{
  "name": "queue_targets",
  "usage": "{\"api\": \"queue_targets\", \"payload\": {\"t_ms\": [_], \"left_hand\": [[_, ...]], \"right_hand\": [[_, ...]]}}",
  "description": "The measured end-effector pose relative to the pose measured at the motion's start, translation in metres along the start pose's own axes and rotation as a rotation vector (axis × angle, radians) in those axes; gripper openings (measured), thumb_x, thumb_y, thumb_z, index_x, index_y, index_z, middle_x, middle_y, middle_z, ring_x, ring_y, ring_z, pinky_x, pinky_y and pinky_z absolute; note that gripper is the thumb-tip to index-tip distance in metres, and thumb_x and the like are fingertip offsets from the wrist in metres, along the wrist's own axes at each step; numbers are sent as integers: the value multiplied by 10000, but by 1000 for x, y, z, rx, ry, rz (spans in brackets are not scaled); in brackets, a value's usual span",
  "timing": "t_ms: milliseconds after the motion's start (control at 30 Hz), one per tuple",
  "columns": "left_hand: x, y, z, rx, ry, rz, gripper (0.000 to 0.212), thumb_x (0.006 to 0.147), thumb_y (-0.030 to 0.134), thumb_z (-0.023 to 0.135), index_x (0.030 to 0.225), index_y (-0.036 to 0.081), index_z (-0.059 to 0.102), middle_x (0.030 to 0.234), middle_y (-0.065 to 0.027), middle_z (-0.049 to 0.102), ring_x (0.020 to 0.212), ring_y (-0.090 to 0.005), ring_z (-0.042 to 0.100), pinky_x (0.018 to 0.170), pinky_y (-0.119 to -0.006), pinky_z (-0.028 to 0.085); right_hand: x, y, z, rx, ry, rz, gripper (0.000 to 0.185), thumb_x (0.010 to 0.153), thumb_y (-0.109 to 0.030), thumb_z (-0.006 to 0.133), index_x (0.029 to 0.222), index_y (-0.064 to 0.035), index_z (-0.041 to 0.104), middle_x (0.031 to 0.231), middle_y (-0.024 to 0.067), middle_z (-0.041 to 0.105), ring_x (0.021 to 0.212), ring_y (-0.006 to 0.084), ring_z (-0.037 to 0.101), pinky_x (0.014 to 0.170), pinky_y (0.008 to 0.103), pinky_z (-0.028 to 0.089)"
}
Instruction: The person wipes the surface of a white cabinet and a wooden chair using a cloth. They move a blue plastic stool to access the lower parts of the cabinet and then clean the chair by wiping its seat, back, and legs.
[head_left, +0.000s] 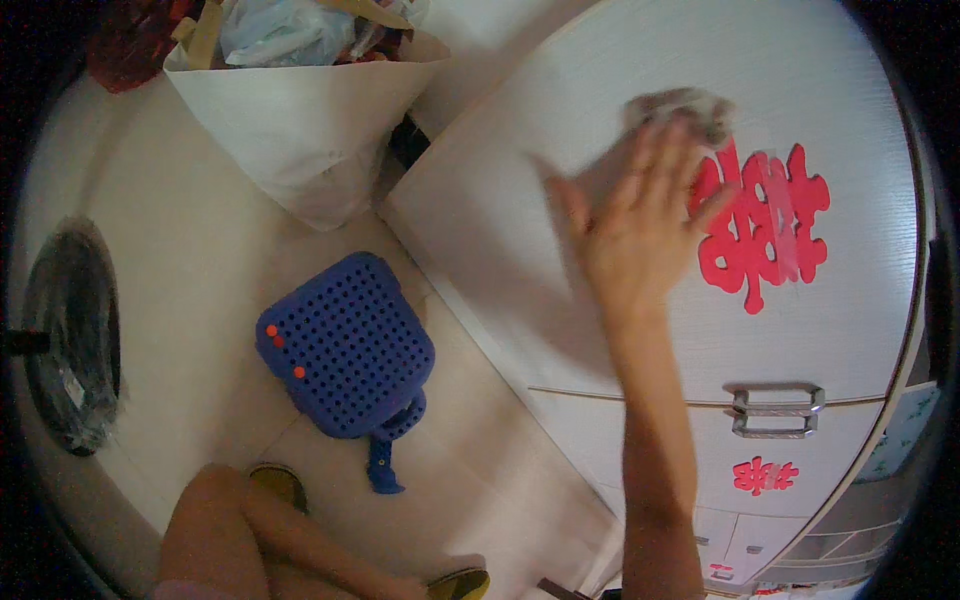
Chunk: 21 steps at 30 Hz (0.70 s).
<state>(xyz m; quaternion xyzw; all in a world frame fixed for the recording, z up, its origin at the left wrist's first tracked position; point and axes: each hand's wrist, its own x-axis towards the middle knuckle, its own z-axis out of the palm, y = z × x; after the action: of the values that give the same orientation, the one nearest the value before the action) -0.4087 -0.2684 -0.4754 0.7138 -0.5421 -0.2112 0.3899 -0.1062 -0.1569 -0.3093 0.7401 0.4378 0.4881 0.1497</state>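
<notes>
My right hand (641, 232) lies with spread fingers against a white cabinet door (487, 247), its back towards me. Under and just beyond the fingertips is a crumpled grey-and-white cloth (679, 105), blurred and partly covered by the fingers. A red paper-cut double-happiness character (802, 210) is stuck on the door beside the hand, with strips of clear tape across it; the little finger overlaps its left edge. Below it sit two metal handles (780, 409), one at the door's edge and one on the panel beneath. My left hand is out of view.
On the tiled floor lies a blue perforated bag (345, 345) with a strap. A white bag (300, 120) stuffed with plastic bags stands at the upper left. A dark round bin (71, 375) with a plastic liner is at the far left. My bent legs (217, 525) occupy the lower left.
</notes>
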Motion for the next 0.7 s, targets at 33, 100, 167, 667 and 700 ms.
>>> {"api": "queue_targets", "payload": {"t_ms": [33, 100, 167, 667, 700], "left_hand": [[1, 0, -1, 8, 0, 4, 221, 735, 204, 520, 823, 6, 564, 777, -118, 588, 762, -263, 557, 692, -381, 405], [3, -3, -1, 2, -1, -3, 222, 735, 205, 520, 823, 6, 563, 779, -119, 587, 764, -263, 556, 693, -381, 404], [4, -5, -3, 5, 4, 0, 223, 734, 206, 521, 823, 5, 563, 780, -119, 587, 766, -264, 556, 694, -382, 404], [4, -2, 8, -72, 65, -18, 231, 731, 211, 523, 824, 2, 560, 793, -123, 584, 778, -266, 549, 705, -384, 400], [3, -4, 4, -67, 66, -1, 232, 731, 211, 524, 824, 1, 560, 793, -123, 584, 778, -266, 549, 705, -384, 399]], "right_hand": [[-16, -9, 13, 45, -79, -82, 780, 706, -544, 513, 1236, 9, 363, 1313, 147, 327, 1224, 275, 282, 1009, 449, 170], [-76, -40, 55, 294, -336, -259, 869, 621, -492, 643, 1242, 28, 328, 1292, 184, 324, 1197, 305, 312, 992, 425, 231], [-142, -61, 82, 455, -523, -351, 921, 576, -491, 669, 1259, 13, 312, 1304, 144, 317, 1208, 269, 291, 1002, 373, 227], [-5, -38, 28, 67, -62, -69, 733, 708, -493, 552, 1218, 5, 385, 1285, 154, 359, 1206, 288, 305, 975, 511, 199], [-30, -50, 42, 110, -243, -166, 740, 706, -485, 558, 1227, 5, 371, 1282, 147, 360, 1204, 282, 306, 983, 477, 212]]}}
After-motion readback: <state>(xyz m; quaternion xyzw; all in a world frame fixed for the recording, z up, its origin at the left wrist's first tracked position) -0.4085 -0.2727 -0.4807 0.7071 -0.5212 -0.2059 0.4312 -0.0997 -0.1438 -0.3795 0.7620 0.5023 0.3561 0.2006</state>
